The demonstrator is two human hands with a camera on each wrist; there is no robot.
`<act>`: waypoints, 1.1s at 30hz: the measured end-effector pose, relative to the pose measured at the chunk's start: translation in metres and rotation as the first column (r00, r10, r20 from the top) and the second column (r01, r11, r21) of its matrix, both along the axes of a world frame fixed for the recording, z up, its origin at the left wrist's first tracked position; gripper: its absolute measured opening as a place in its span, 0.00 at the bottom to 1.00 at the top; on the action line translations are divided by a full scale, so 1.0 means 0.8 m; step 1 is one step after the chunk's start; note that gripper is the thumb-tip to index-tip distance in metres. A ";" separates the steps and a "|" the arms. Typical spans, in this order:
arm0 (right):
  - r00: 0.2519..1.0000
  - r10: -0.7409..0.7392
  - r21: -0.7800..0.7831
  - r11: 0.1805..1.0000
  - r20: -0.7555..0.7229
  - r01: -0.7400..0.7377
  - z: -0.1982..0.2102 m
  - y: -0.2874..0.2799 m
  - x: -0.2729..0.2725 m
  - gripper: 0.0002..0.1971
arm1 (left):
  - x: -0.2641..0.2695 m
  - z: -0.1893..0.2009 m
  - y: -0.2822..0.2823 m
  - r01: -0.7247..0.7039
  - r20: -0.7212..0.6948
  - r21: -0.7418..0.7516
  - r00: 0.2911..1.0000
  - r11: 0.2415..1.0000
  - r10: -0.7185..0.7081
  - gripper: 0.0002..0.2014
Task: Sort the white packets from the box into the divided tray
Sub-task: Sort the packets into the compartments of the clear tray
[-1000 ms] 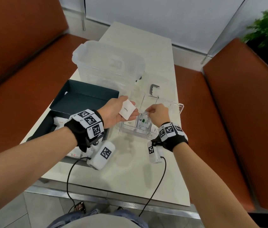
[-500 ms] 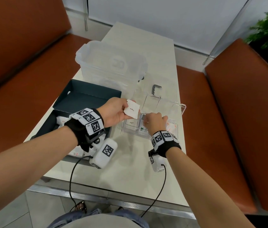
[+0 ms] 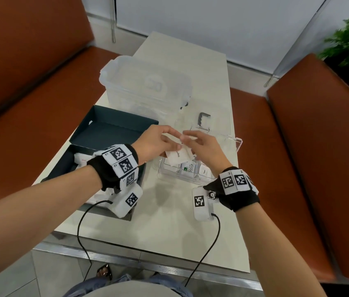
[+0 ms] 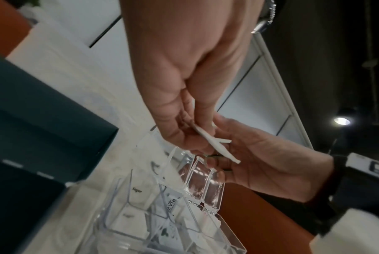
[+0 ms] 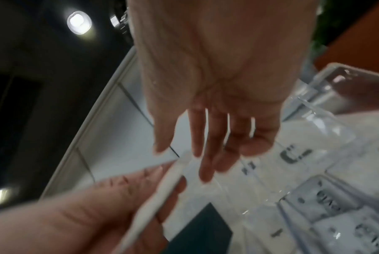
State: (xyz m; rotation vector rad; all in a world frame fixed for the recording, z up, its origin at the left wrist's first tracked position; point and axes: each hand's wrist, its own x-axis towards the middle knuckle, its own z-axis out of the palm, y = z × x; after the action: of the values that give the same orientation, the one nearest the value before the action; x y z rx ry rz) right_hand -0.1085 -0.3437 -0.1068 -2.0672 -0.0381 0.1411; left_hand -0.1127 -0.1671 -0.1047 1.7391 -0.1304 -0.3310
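Observation:
My left hand [image 3: 170, 144] pinches thin white sugar packets [image 3: 176, 157] between thumb and fingers, just above the left end of the clear divided tray [image 3: 236, 142]. In the left wrist view two packets [image 4: 210, 141] fan out edge-on from that pinch. My right hand [image 3: 192, 142] is beside them with fingers straight and spread [image 5: 203, 165], the fingertips at the packet edge [image 5: 153, 201], holding nothing. The tray [image 4: 127, 197] holds sorted packets in its compartments, some marked Sugar and Stevia. The dark box [image 3: 113, 129] lies to the left with white packets [image 3: 81, 160] inside.
A clear lidded container [image 3: 147, 86] stands behind the box and tray. A small grey metal bracket [image 3: 203, 117] lies just beyond the tray. Orange benches flank the narrow table [image 3: 169, 232]. Black cables hang from both wrist cameras over the near edge.
My right hand has lifted out of the tray and opened toward the packets. My left hand has carried the packets slightly right, over the tray's left end.

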 end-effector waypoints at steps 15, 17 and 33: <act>0.957 -0.009 0.358 0.927 -0.290 0.117 0.007 -0.008 -0.015 0.06 | 0.003 -0.002 -0.014 -0.183 -0.166 -0.233 0.975 0.955 0.146 0.06; 0.959 0.075 0.182 0.983 -0.275 -0.025 0.010 -0.007 -0.016 0.05 | 0.007 -0.001 -0.010 -0.181 -0.097 -0.177 0.981 0.967 0.166 0.05; 0.992 -0.117 -0.275 0.954 0.036 0.123 -0.021 0.013 0.036 0.07 | 0.012 -0.003 0.008 -0.235 -0.031 0.034 0.971 0.971 0.236 0.10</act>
State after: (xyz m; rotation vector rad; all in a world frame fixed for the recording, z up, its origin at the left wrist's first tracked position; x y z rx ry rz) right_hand -0.0796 -0.3332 -0.1235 -2.3442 0.1012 0.0535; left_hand -0.1029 -0.1604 -0.1070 1.7562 0.1066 -0.1894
